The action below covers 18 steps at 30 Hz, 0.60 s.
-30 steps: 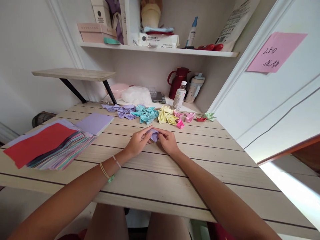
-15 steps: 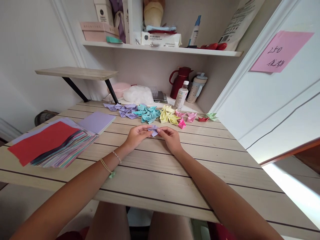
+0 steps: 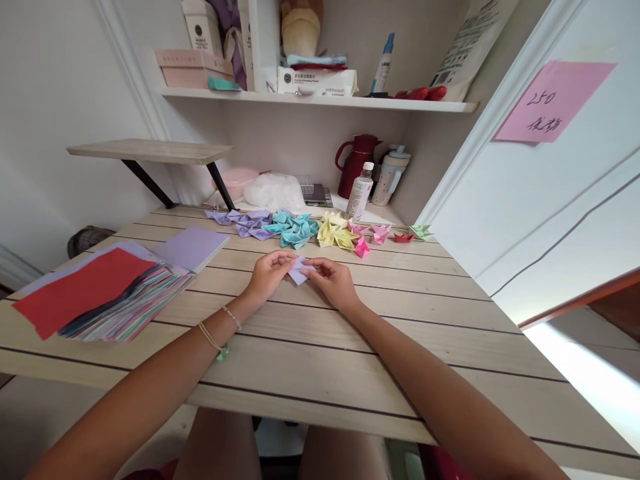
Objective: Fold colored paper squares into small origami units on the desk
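A small folded piece of purple paper [image 3: 299, 275] is pinched between both hands, just above the slatted tabletop. My left hand [image 3: 269, 272] has its thumb and fingers closed on the paper's left edge. From the other side, my right hand [image 3: 336, 283] grips the right edge between thumb and fingers. Part of the paper hides behind the fingertips. Beyond the hands lie folded paper boats in a row: purple ones [image 3: 253, 224], turquoise ones [image 3: 296, 231], yellow ones [image 3: 335, 231], pink ones [image 3: 381, 233], a red one [image 3: 404, 238] and a green one [image 3: 421, 231].
On the left lie a fanned stack of coloured paper [image 3: 130, 303] with a red sheet [image 3: 83, 287] on top, and a purple paper pad [image 3: 193, 248]. A clear bottle [image 3: 359, 193], a dark red jug [image 3: 357, 167] and a tumbler [image 3: 393, 177] stand at the back.
The purple paper has been turned in the fingers and now shows a larger flat face pointing toward me. Both hands stay close together in nearly the same place.
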Each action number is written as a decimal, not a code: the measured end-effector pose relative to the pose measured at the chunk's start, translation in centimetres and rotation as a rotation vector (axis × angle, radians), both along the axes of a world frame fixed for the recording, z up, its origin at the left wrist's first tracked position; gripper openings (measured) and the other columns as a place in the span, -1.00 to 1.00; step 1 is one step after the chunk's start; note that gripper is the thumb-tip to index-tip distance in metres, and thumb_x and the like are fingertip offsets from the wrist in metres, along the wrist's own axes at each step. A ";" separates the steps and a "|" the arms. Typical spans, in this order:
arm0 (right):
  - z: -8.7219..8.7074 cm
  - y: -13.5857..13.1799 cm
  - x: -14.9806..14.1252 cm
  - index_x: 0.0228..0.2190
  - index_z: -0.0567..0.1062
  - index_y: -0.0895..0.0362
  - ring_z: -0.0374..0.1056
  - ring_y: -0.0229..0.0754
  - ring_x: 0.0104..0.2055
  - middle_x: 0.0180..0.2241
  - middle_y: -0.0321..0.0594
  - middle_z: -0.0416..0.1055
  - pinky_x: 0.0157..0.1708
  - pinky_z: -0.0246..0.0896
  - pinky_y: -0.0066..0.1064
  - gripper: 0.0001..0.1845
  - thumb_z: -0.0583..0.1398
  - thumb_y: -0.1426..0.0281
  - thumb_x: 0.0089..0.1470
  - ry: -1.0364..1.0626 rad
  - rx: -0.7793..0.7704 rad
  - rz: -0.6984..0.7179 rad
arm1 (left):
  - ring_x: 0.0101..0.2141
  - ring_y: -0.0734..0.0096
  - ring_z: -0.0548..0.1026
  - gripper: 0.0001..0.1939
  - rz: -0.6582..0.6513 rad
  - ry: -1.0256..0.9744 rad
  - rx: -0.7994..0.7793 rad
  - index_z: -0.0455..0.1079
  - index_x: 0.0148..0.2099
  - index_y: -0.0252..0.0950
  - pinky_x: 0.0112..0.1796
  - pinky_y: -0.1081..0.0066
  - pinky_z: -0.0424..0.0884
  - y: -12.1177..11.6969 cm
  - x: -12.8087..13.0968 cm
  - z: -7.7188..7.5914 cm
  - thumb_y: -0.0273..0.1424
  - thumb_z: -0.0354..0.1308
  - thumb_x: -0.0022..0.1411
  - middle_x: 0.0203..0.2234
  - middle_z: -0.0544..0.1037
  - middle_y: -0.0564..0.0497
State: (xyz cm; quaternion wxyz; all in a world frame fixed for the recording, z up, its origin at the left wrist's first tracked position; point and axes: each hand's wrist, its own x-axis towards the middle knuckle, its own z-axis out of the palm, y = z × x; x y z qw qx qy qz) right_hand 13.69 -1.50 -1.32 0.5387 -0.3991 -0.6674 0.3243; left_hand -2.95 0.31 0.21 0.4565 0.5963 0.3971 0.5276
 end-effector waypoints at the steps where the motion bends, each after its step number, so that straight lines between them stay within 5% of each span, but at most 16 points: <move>1: 0.0 -0.1 0.0 -0.27 0.51 0.10 0.37 -0.19 -0.35 -0.31 -0.18 0.48 -0.31 0.29 -0.37 -0.69 0.25 0.25 -0.11 -0.049 0.034 -0.012 | -0.47 0.44 0.47 -0.76 0.002 -0.001 -0.010 0.47 -0.31 -0.36 -0.40 0.46 0.38 0.0 0.0 0.0 -0.32 0.24 -0.05 -0.50 0.54 0.01; 5: 0.0 -0.1 0.0 -0.19 0.50 0.08 0.36 -0.18 -0.38 -0.34 -0.17 0.48 -0.36 0.28 -0.39 -0.64 0.25 0.29 -0.10 -0.192 0.137 -0.100 | -0.37 0.34 0.50 -0.65 -0.066 0.008 -0.032 0.47 -0.24 -0.37 -0.30 0.38 0.39 -0.1 0.0 -0.1 -0.29 0.29 -0.11 -0.38 0.57 -0.06; 10: 0.3 -0.3 -0.1 -0.23 0.53 0.04 0.37 -0.17 -0.40 -0.45 -0.23 0.50 -0.34 0.25 -0.38 -0.76 0.12 0.34 0.06 -0.284 0.191 -0.099 | -0.55 0.47 0.43 -0.68 0.000 0.187 0.086 0.49 -0.28 -0.35 -0.50 0.50 0.33 0.1 -0.3 -0.2 -0.23 0.25 -0.07 -0.60 0.50 0.05; 14: 0.5 -0.4 -0.1 -0.20 0.51 0.06 0.41 -0.17 -0.41 -0.44 -0.25 0.52 -0.33 0.26 -0.38 -0.72 0.07 0.32 0.10 -0.248 0.135 -0.086 | -0.66 0.53 0.38 -0.65 -0.065 0.170 0.012 0.45 -0.22 -0.35 -0.60 0.52 0.33 0.2 -0.4 -0.5 -0.19 0.14 0.04 -0.66 0.43 0.08; 18: 0.3 -0.2 -0.1 -0.26 0.53 0.09 0.43 -0.17 -0.42 -0.39 -0.25 0.53 -0.39 0.29 -0.39 -0.72 0.07 0.30 0.08 -0.185 0.028 -0.053 | -0.51 0.42 0.49 -0.68 -0.120 0.180 0.034 0.42 -0.26 -0.37 -0.45 0.42 0.45 0.1 -0.1 -0.7 -0.20 0.10 0.09 -0.51 0.52 -0.03</move>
